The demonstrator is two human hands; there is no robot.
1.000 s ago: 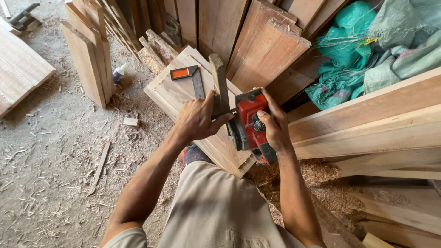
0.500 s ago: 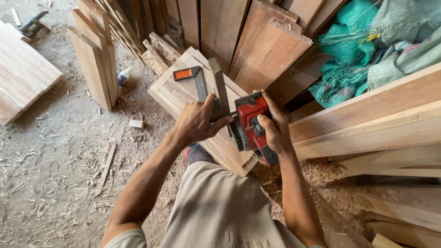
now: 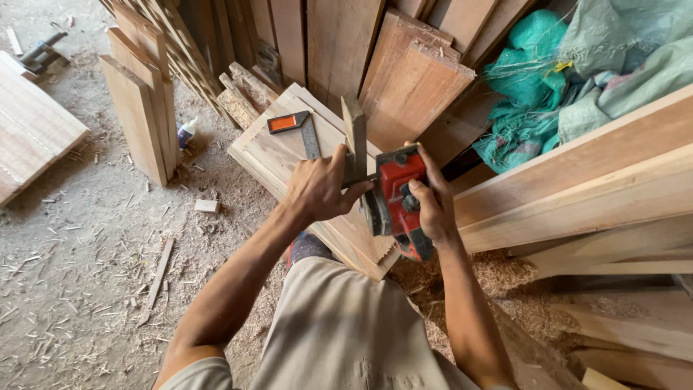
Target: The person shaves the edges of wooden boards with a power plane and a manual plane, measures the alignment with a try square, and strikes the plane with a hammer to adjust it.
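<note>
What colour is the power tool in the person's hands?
The power tool is red with black parts, gripped by the right hand and steadied by the left hand. The head view shows it.

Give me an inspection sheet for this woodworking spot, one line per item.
Surface: stack of flat boards on a dusty floor strewn with chips.
Job's things: red power tool, held on edge; narrow wood strip, held against it.
Clutter: orange-handled try square, small white bottle, wood offcut, sawdust heap.
Grippers: left hand on the strip; right hand wrapped round the tool.
Cables: nothing seen.
Surroundings: leaning planks, long beams, green sacks.
</note>
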